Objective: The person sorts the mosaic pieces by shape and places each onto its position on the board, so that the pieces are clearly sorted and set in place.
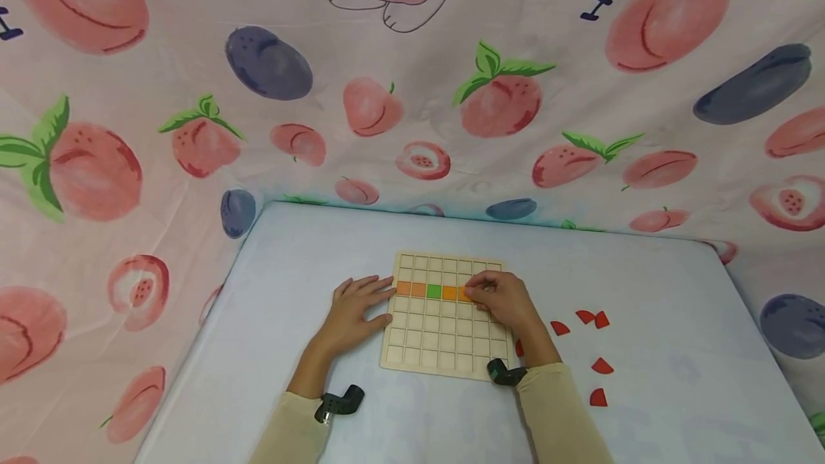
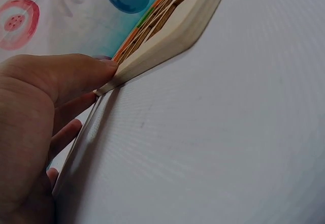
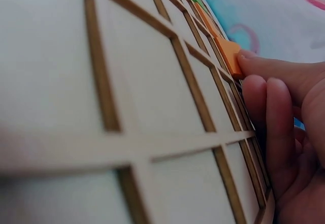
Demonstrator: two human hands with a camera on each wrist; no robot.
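A wooden grid board (image 1: pixel 430 341) lies on the table. In one of its upper rows sit light orange tiles (image 1: pixel 411 289), a green tile (image 1: pixel 435 291) and a darker orange tile (image 1: pixel 449 293). My right hand (image 1: pixel 505 298) pinches another orange square tile (image 3: pixel 230 54) at the right end of that row; it looks tilted in the right wrist view. Fingers spread, my left hand (image 1: pixel 351 313) touches the board's left edge. The left wrist view shows its thumb (image 2: pixel 86 74) against the wooden rim.
Several red quarter-circle pieces (image 1: pixel 561 328) lie to the right of the board, one partly hidden by the right forearm. The white tabletop (image 1: pixel 283 249) meets a fruit-print cloth (image 1: pixel 361 156) at the back and left. Both wrists wear black camera mounts (image 1: pixel 344 401).
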